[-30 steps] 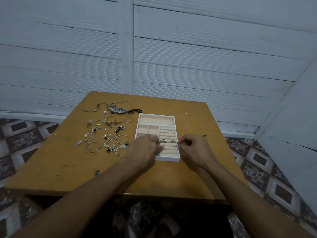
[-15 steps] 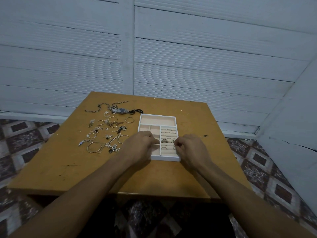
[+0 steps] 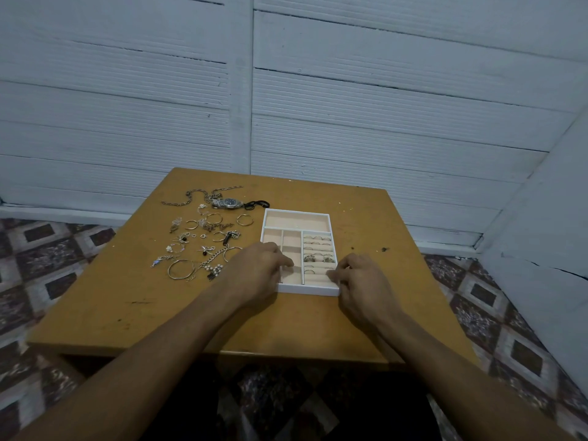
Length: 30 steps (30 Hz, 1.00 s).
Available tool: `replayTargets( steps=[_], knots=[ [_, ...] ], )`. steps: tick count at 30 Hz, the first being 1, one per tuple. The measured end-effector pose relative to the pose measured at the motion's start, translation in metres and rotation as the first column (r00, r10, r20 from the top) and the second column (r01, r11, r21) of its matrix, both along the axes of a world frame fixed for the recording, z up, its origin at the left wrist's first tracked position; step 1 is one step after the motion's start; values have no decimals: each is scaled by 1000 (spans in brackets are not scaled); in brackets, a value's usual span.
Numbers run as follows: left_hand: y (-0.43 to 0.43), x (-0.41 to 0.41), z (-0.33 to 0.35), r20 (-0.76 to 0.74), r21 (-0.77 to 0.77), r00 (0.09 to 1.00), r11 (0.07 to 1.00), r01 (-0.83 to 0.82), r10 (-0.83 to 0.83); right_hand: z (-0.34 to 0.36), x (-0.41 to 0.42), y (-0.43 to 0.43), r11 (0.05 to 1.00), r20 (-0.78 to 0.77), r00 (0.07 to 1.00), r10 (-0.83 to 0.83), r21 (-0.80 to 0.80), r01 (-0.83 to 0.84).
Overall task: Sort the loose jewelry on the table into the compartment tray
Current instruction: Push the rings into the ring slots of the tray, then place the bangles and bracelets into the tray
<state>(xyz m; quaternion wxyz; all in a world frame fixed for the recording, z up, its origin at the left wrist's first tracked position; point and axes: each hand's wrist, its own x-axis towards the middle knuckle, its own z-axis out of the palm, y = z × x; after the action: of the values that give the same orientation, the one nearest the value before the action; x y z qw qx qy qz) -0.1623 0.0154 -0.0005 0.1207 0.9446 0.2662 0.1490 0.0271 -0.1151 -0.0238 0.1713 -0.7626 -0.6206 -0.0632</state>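
Note:
The white compartment tray [image 3: 297, 213] with beige lining lies mid-table. Several rings [image 3: 318, 258] sit in its ring rolls on the right; its other compartments look empty. My left hand [image 3: 258, 272] curls over the tray's near left rim, fingertips inside a left compartment. My right hand [image 3: 361, 279] curls around the near right corner, fingertips at the nearest ring roll. Loose jewelry [image 3: 203, 241] is spread left of the tray: a wristwatch [image 3: 229, 203], a chain [image 3: 191, 196], bangles [image 3: 180, 268], a pearl cluster [image 3: 214, 269], and small earrings.
The tan wooden table [image 3: 127, 297] stands against a white panelled wall [image 3: 286, 106]. Patterned floor tiles show on both sides. Bare tabletop lies right of the tray and along the near edge.
Both hands have slid from the ring rolls toward me to the tray's near corners. The loose jewelry has not moved.

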Motion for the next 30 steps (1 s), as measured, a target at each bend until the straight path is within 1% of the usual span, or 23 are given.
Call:
replayTargets(
  steps=[3, 10, 16, 20, 24, 27, 30],
  knots=[
    [-2, 0, 1, 4, 14, 1000, 1000, 1, -1, -2, -1, -2, 1000, -39, 999, -20, -4, 20],
    [-7, -2, 1, 8, 30, 1000, 999, -15, 15, 1, -2, -6, 999, -53, 998, -38, -40, 36],
    [-12, -9, 1, 11, 23, 999, 999, -31, 30, 4, -6, -5, 999, -140, 989, -36, 30, 40],
    [-9, -23, -1, 22, 19, 998, 998, -63, 63, 12, -22, 5, 997, -240, 971, 8, 83, 13],
    [1, -48, 1, 39, 3, 992, 992, -122, 122, 22, -46, 23, 992, -307, 949, 70, 120, -34],
    [18, -75, 6, 48, -15, 973, 974, -227, 228, 26, -64, 39, 990, -335, 935, 114, 114, -80],
    [41, -101, 6, 8, 32, 941, 941, -337, 337, 28, -78, 54, 989, -329, 933, 143, 93, -118]
  ],
)
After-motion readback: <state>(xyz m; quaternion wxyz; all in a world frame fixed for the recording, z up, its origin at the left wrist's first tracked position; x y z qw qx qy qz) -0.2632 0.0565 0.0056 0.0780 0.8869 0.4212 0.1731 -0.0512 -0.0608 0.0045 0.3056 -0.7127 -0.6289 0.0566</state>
